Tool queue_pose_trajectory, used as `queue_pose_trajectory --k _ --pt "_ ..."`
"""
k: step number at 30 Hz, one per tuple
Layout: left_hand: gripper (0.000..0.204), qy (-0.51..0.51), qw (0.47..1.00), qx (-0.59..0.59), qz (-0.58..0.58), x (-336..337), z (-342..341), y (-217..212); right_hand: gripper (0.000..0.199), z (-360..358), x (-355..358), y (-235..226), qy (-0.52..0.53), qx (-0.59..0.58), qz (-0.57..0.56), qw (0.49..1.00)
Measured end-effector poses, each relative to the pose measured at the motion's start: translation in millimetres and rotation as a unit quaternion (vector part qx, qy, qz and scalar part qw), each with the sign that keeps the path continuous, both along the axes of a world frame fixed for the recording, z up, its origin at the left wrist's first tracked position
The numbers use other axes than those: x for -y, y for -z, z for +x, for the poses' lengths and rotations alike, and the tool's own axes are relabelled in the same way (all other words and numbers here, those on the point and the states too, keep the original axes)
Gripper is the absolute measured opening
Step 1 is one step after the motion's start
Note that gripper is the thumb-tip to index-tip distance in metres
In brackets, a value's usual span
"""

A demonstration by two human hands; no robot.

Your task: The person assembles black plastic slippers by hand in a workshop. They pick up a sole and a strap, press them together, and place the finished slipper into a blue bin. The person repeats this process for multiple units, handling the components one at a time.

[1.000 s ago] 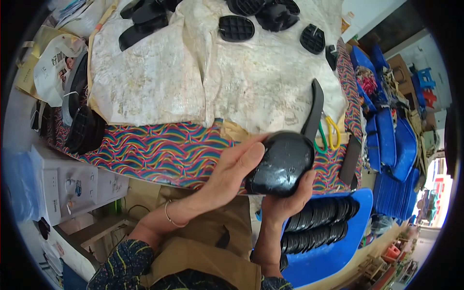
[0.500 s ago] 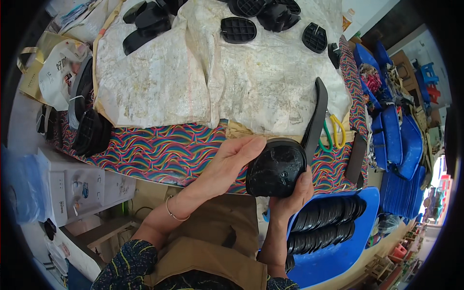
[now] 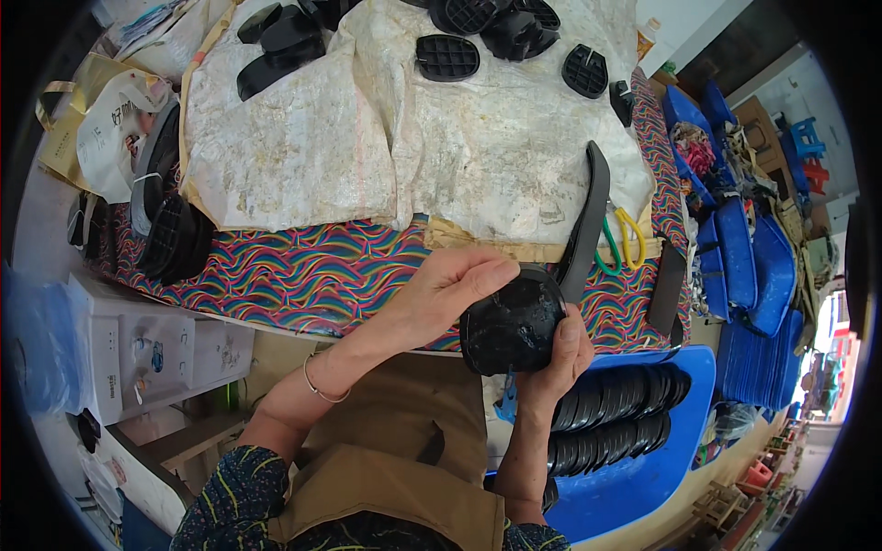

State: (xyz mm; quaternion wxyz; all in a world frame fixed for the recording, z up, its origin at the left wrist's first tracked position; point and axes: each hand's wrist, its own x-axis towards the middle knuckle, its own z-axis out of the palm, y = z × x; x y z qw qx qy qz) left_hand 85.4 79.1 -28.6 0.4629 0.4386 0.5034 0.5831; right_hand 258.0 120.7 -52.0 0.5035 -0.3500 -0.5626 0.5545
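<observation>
A glossy black shoe sole [image 3: 513, 326] is held up in front of me, its rounded heel end toward me, with small pale marks on its surface. A long, thin, curved black piece [image 3: 588, 211] reaches away behind it; I cannot tell whether the two are joined. My right hand [image 3: 562, 354] grips the sole from the right and below, thumb along its side. My left hand [image 3: 459, 289] is closed at its upper left edge, thumb at the rim and fingertips partly hidden. Scissors with green and yellow handles [image 3: 625, 241] lie just beyond.
The table has a wavy patterned cloth [image 3: 312, 275] and a whitish woven sheet [image 3: 294, 156]. Black heel pieces with gridded undersides [image 3: 447, 58] lie at the far side. A blue tub [image 3: 634, 487] with rows of black pieces stands at right, and a white box [image 3: 152, 358] at left.
The sole has shifted slightly left and tilted a little in my hands. My left hand has moved slightly right along its upper edge. The view has shifted slightly.
</observation>
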Motion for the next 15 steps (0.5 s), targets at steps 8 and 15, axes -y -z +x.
queue_pose_trajectory --k 8,15 --pt "0.028 0.128 0.991 0.001 -0.043 13 -5 -10 0.039 13 11 -1 -0.016 -0.072 -0.093 0.993" --pt "0.022 0.157 0.984 -0.018 -0.080 7 1 -15 0.039 22 20 -1 -0.020 0.028 -0.001 0.999"
